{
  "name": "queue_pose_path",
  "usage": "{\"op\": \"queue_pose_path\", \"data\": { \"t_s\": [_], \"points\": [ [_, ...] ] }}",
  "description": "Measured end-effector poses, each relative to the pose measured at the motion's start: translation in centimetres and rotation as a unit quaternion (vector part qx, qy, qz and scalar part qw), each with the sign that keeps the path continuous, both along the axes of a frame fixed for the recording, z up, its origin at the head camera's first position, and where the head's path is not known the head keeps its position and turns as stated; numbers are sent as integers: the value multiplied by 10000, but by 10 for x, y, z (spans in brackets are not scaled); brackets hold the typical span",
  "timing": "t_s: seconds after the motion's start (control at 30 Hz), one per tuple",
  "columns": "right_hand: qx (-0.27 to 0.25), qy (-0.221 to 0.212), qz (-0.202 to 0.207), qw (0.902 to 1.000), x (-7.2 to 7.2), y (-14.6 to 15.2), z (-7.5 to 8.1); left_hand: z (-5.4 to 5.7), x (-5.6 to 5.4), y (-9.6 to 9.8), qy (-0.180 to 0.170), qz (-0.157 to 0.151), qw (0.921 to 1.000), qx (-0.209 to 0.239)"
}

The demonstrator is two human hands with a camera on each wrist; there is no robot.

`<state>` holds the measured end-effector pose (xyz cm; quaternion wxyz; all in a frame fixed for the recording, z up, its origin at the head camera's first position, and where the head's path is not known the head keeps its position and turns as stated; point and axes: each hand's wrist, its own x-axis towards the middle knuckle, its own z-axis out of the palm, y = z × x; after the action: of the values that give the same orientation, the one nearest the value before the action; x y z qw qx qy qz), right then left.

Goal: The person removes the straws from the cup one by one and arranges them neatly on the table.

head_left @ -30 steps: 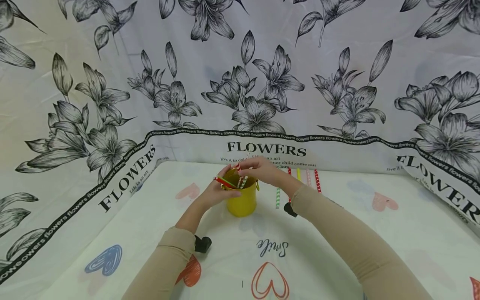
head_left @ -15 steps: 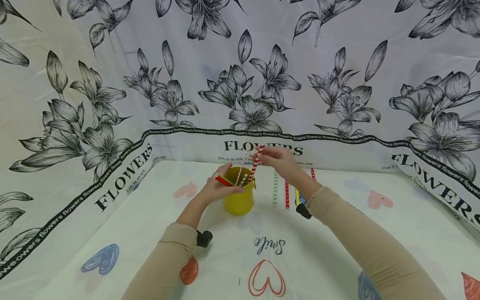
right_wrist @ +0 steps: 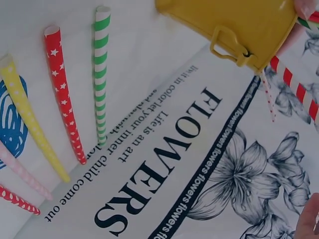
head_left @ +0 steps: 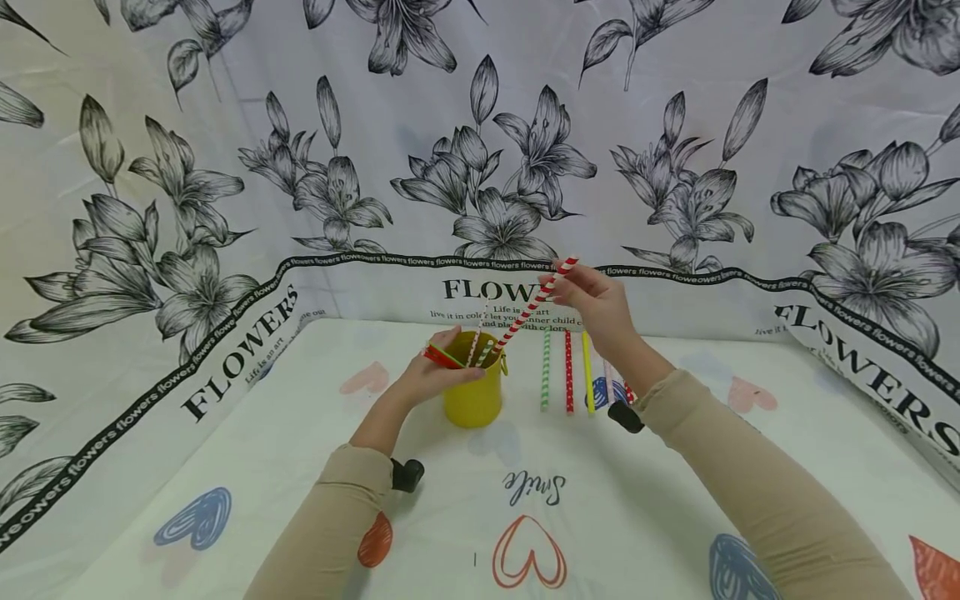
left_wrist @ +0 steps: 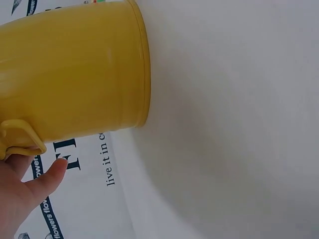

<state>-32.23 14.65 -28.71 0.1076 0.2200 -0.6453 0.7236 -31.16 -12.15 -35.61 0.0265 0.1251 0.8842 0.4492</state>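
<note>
A yellow bucket (head_left: 472, 404) stands upright on the table in the head view. My left hand (head_left: 435, 371) grips its left side at the rim, thumb lying across the front. The bucket's side loop (left_wrist: 22, 137) shows close to that hand in the left wrist view. With my right hand (head_left: 596, 304) I pinch a red-and-white striped paper straw (head_left: 525, 315) near its top; it slants up rightward from the bucket's mouth, its lower end hidden there. Other straws lean inside, including a red straw (head_left: 442, 357) by my left hand and a green-and-white one (head_left: 485, 352).
Right of the bucket lie several paper straws in a row: green striped (right_wrist: 100, 74), red with stars (right_wrist: 65, 94), yellow (right_wrist: 32, 119), pale pink (right_wrist: 22, 172) and red dotted (right_wrist: 17, 200). A flower-printed cloth (head_left: 360, 292) rises behind the table.
My right hand has drawn the striped straw upward and to the right, so more of it stands out of the bucket. My left hand stays at the bucket.
</note>
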Motion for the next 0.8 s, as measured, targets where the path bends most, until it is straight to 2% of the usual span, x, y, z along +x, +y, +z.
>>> {"op": "queue_pose_path", "data": {
  "t_s": [0.13,0.2,0.33,0.43,0.57,0.7,0.8],
  "points": [
    [-480,176,-128,9986,2,12,1,-1,0,-2,-103,33,9998,142],
    [-507,244,-265,9981,2,19,2,-1,1,-2,-142,66,9997,204],
    [-352,134,-861,9956,4,32,4,-1,1,-3,-143,51,9993,334],
    [-180,-170,-1418,9896,6,41,3,0,1,-2,-148,27,9991,399],
    [102,-453,-1924,9802,7,49,-2,-1,0,-1,-207,41,9988,450],
    [411,-371,-2197,9740,6,57,-10,-2,0,0,-276,62,9982,537],
    [596,-155,-2160,9745,2,62,-17,-3,0,0,-256,62,9981,560]
  ]
}}
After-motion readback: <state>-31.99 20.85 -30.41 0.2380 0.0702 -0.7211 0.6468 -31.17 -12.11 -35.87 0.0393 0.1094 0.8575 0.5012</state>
